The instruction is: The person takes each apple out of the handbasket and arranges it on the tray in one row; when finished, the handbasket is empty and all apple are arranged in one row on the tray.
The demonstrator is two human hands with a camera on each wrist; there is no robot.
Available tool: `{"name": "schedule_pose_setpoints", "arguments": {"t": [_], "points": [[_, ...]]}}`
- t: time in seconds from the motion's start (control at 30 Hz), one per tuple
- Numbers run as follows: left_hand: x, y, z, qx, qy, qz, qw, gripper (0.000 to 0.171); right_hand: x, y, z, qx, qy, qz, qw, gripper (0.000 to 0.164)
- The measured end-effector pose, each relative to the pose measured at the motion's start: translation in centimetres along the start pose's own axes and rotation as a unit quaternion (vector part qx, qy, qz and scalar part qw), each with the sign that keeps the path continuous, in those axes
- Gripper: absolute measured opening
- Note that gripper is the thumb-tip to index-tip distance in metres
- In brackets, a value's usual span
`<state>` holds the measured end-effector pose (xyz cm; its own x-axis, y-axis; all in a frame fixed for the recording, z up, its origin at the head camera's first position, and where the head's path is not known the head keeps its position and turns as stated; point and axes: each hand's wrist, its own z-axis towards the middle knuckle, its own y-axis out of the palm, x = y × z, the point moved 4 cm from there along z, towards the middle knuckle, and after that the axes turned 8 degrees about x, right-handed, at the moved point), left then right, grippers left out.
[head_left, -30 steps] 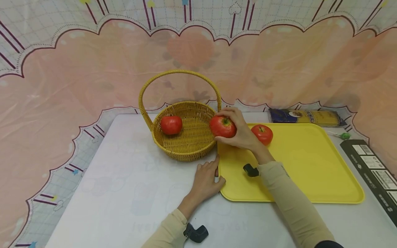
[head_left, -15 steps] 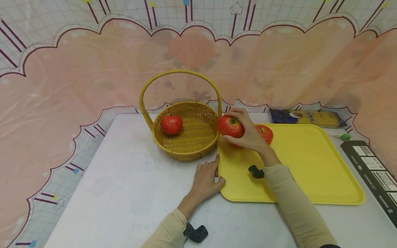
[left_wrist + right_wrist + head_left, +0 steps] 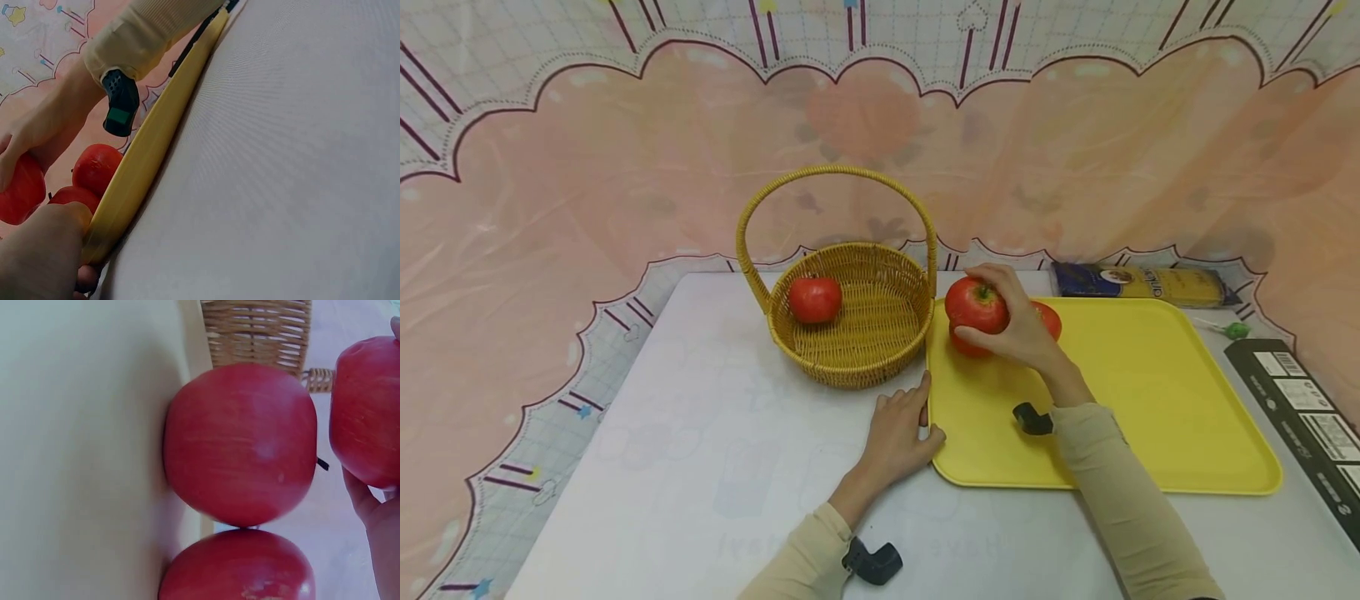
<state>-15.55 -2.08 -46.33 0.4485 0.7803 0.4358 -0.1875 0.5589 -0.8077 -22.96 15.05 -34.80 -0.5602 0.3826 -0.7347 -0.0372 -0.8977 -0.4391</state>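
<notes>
My right hand (image 3: 1018, 329) grips a red apple (image 3: 976, 303) by its side, fingers behind and thumb in front, above the left end of the yellow tray (image 3: 1150, 392). A second apple (image 3: 240, 444) sits on the tray below it, mostly covered in the head view. Beside that one is a third apple (image 3: 1049, 318), partly hidden by the right hand. Another apple (image 3: 815, 300) lies in the left part of the woven basket (image 3: 850, 375). At the tray's left rim, my left hand (image 3: 895, 442) holds the edge, thumb over the rim and fingers against its outside.
The basket's tall arched handle (image 3: 835, 170) rises left of the right hand. Behind the tray lies a blue and yellow packet (image 3: 1142, 283), with a green lollipop (image 3: 1235, 331) near it. A long dark box (image 3: 1292, 433) lies along the right. A patterned cloth hangs behind.
My right hand has carried the apple rightward from the basket's rim to over the tray. The left hand has stayed at the tray's edge.
</notes>
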Motion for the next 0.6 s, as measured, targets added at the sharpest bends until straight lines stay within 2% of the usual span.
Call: {"name": "schedule_pose_setpoints", "arguments": {"t": [0.4, 0.6], "points": [[0.0, 0.1, 0.1, 0.002, 0.004, 0.007, 1.0000, 0.074, 0.7, -1.4, -0.4, 0.016, 0.019, 0.001, 1.000, 0.072], [0.0, 0.0, 0.1, -0.003, 0.005, 0.007, 1.0000, 0.074, 1.4, -2.3, -0.8, 0.020, 0.056, -0.001, 0.998, 0.073]]}}
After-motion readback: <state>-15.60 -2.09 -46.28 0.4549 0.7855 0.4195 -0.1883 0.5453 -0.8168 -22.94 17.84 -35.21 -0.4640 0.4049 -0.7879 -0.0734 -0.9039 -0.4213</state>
